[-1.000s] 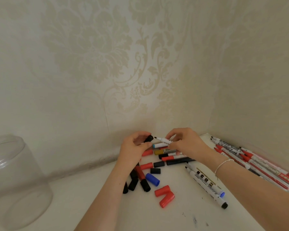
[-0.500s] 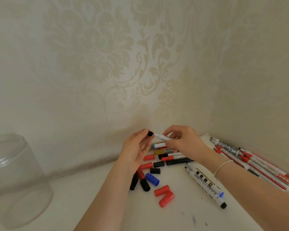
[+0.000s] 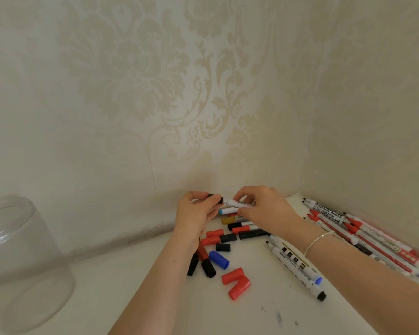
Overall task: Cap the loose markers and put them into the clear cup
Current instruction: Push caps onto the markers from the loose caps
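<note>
1. The wallpaper (image 3: 136,76) is cream with a pale gold floral damask pattern.
2. The surface (image 3: 259,317) is off-white (a few dark specks near the front).
3. Loose caps: red caps (image 3: 236,281), a blue cap (image 3: 218,259), black caps (image 3: 208,267).
4. The held marker (image 3: 235,203) is white with a black cap (image 3: 215,198).
5. The cup (image 3: 22,262) is clear.
6. The bracelet (image 3: 317,241) is silvery.

The clear cup (image 3: 22,262) at nine o'clock is cut by the left edge, and the right hand (image 3: 266,209) hides most of the white marker (image 3: 235,202) it holds.
</note>
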Action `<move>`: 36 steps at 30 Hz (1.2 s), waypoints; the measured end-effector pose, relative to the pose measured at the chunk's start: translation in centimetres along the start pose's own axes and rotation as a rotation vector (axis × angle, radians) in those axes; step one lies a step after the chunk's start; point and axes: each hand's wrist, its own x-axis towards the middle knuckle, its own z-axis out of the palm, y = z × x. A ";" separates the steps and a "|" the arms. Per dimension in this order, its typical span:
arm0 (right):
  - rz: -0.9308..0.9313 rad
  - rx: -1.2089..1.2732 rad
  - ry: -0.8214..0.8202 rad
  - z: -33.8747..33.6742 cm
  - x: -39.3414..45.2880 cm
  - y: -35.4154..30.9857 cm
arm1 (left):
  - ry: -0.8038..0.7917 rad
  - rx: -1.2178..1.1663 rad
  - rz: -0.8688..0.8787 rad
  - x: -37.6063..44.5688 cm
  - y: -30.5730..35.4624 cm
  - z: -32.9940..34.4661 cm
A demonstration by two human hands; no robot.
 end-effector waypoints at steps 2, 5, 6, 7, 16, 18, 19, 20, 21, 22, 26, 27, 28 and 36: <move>-0.029 -0.041 0.015 0.2 0.0 -0.1 | -0.016 0.052 0.013 0.0 -0.1 0.1; -0.032 -0.031 0.041 0.1 0.0 -0.1 | -0.062 0.037 0.019 0.0 0.0 -0.1; -0.032 -0.023 0.051 0.1 0.0 0.0 | -0.085 0.018 0.018 0.0 0.0 -0.2; -0.035 -0.020 0.060 0.1 0.0 0.0 | -0.105 0.000 0.017 0.0 -0.1 -0.3; -0.036 -0.046 0.115 0.4 0.2 -0.1 | -0.060 -0.030 0.021 0.2 -0.8 0.4; -0.027 -0.036 0.120 0.5 0.2 -0.1 | -0.047 -0.050 0.017 0.2 -1.0 0.6; -0.022 -0.035 0.119 0.5 0.3 -0.1 | -0.047 -0.059 0.013 0.3 -1.2 0.7; -0.015 -0.037 0.117 0.5 0.4 -0.1 | -0.047 -0.068 0.009 0.3 -1.3 0.8; -0.008 -0.037 0.115 0.5 0.5 -0.1 | -0.049 -0.074 0.007 0.3 -1.4 0.9; -0.004 -0.035 0.115 0.5 0.6 -0.1 | -0.052 -0.083 0.005 0.4 -1.4 1.0; 0.009 0.072 0.139 0.8 0.8 -0.1 | -0.077 -0.137 0.012 0.4 -1.1 1.4; 0.018 0.122 0.141 0.8 0.8 0.0 | -0.091 -0.139 0.018 0.5 -1.0 1.4; 0.029 0.158 0.136 0.8 0.8 0.1 | -0.105 -0.131 0.021 0.5 -1.0 1.4; 0.075 0.272 0.015 -0.4 1.1 1.9 | -0.193 -0.015 -0.013 0.6 -1.9 1.3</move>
